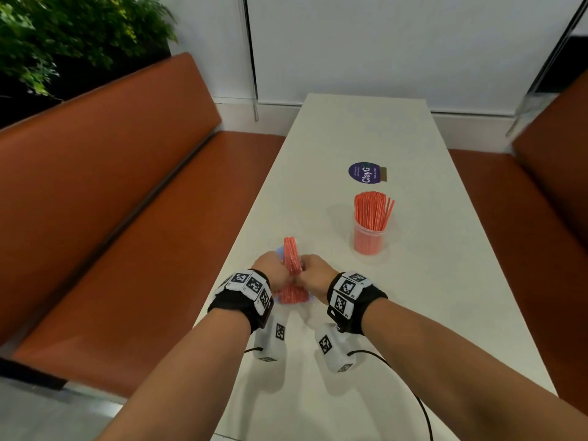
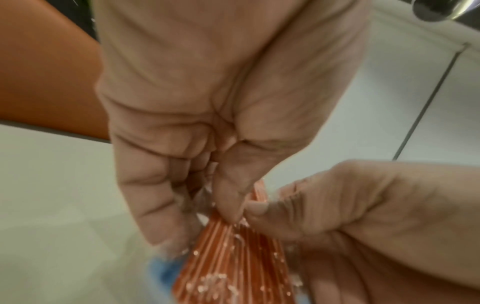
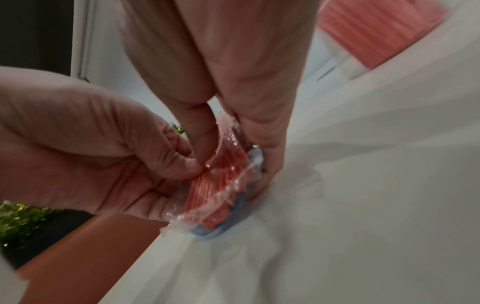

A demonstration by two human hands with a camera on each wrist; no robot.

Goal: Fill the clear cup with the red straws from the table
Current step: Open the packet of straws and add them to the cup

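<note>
A pack of red straws [image 1: 291, 257] in crinkled clear wrap with a blue label stands on end near the table's left edge. My left hand [image 1: 270, 271] pinches the wrap from the left, and my right hand [image 1: 315, 272] pinches it from the right. The left wrist view shows the left hand's [image 2: 207, 205] thumb pressed to the straws [image 2: 233, 267], meeting the right thumb. The right hand [image 3: 233, 139] pinches the wrap [image 3: 221, 174] in the right wrist view. A clear cup [image 1: 369, 238] packed with upright red straws stands further out to the right.
The long white table [image 1: 397, 313] runs away from me to the wall. A round dark sticker [image 1: 364, 172] lies beyond the cup. Orange benches [image 1: 111, 186] flank both sides. A green plant [image 1: 63, 36] sits at the far left.
</note>
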